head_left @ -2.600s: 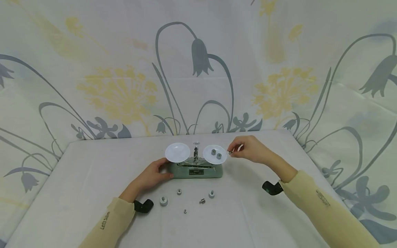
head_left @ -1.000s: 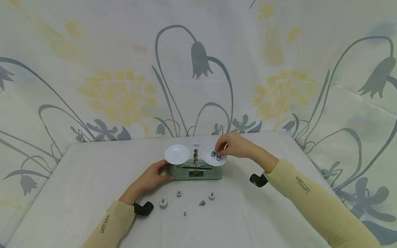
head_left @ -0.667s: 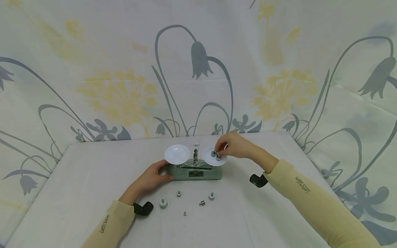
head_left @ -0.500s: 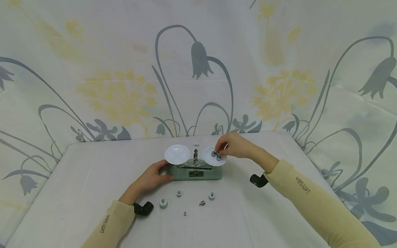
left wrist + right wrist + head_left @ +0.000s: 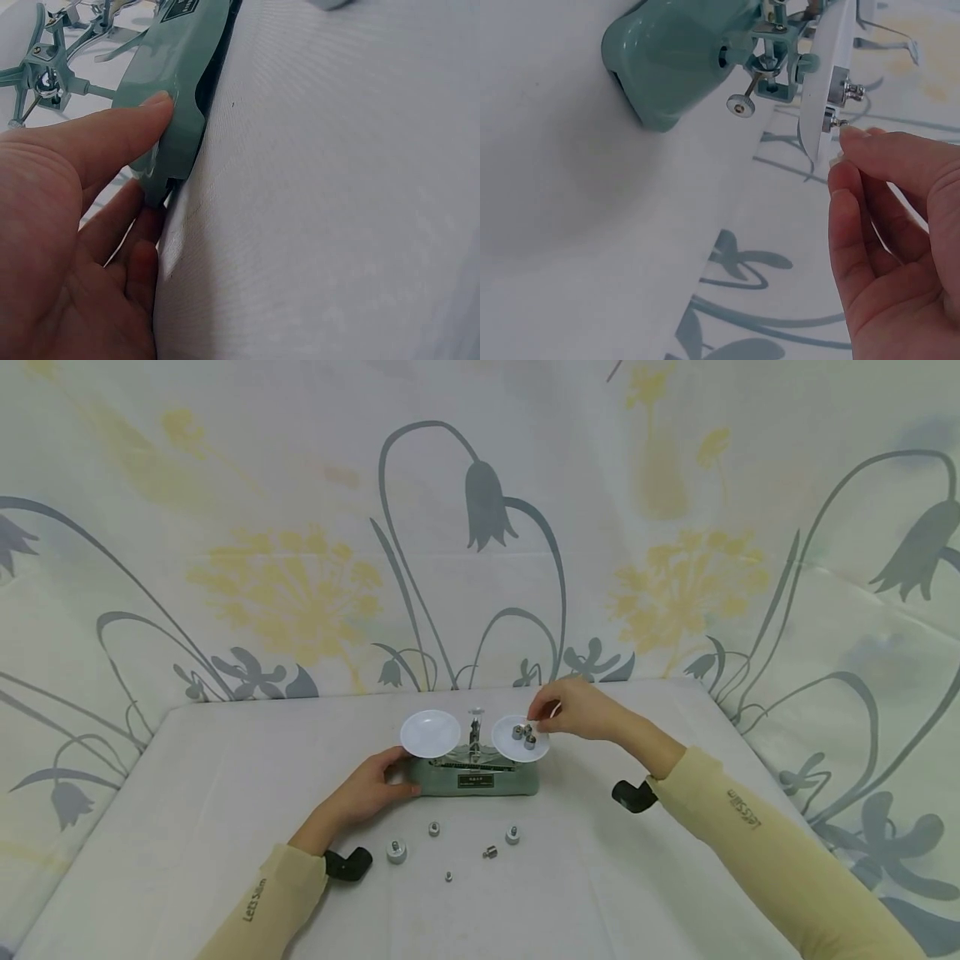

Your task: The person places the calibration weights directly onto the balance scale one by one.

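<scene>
A green balance scale (image 5: 476,779) with two white pans stands on the table. My left hand (image 5: 371,789) grips the left end of its base, thumb on the front face and fingers behind, as the left wrist view (image 5: 90,180) shows. On the right pan (image 5: 504,750) sit three small metal weights (image 5: 517,732), two of them visible in the right wrist view (image 5: 838,88). My right hand (image 5: 573,708) is at that pan's right rim. Its thumb and fingertips are close beside a weight's knob and hold nothing. The left pan (image 5: 430,733) bears nothing.
In front of the scale several metal weights lie on the white tablecloth: a large one (image 5: 397,852) at left, one (image 5: 512,834) at right, one on its side (image 5: 490,852), and smaller ones (image 5: 434,828) among them. A flower-patterned curtain (image 5: 480,610) hangs behind the table.
My right hand brought a weight leftward onto the right pan, let go of it beside the other two, and has drawn back slightly to the right. My left hand stays on the base.
</scene>
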Demonstrator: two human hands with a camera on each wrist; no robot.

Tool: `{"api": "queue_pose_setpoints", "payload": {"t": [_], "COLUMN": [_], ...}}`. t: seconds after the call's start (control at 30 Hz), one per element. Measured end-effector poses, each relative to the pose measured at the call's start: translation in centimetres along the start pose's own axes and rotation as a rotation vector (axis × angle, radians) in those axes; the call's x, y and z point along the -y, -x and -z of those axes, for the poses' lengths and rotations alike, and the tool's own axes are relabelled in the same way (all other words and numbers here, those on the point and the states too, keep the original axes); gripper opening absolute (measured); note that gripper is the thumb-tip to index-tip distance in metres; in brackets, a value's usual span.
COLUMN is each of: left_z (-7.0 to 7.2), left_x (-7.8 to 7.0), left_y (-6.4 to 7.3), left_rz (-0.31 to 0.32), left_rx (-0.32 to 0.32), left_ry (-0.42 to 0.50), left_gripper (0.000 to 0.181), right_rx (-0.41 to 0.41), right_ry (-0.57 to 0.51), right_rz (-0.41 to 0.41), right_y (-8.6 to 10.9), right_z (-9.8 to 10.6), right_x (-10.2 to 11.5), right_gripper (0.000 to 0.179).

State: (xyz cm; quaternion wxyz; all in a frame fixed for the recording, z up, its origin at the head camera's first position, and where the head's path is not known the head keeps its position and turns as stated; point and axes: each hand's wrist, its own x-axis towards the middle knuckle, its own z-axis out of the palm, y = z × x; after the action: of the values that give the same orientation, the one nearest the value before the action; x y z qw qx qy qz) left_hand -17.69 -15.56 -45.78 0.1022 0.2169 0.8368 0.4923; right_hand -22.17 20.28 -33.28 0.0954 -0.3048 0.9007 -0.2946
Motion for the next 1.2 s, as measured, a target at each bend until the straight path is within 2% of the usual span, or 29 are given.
{"api": "queue_pose_setpoints", "payload": {"t": [0.37,0.73,1.03,1.2], "left_z": [0.0,0.1,0.0,0.0], "left_x": [0.1,-0.2,0.1,0.0], "left_y": [-0.1,-0.1,-0.1,0.0], "left_rz": [-0.009,0.001,0.003,0.006], "left_rx": [0.002,0.006,0.004,0.002], "left_ry": [0.002,0.013,0.002,0.007], "left_gripper": [0.064,0.064,0.065,0.064], "right_rx": [-0.031,-0.051,-0.042,-0.048], "right_ry": [-0.020,-0.052,-0.076,-0.107], "right_rz": [0.052,-0.055,-0.087,-0.077], "right_y": [0.5,1.9,3.3,3.8], "right_z": [0.2,-0.7,-2.1,-2.9], "right_x": [-1.3,-3.0,-4.4,-4.8], "right_gripper": [0.012,0.012,0.014,0.014]}}
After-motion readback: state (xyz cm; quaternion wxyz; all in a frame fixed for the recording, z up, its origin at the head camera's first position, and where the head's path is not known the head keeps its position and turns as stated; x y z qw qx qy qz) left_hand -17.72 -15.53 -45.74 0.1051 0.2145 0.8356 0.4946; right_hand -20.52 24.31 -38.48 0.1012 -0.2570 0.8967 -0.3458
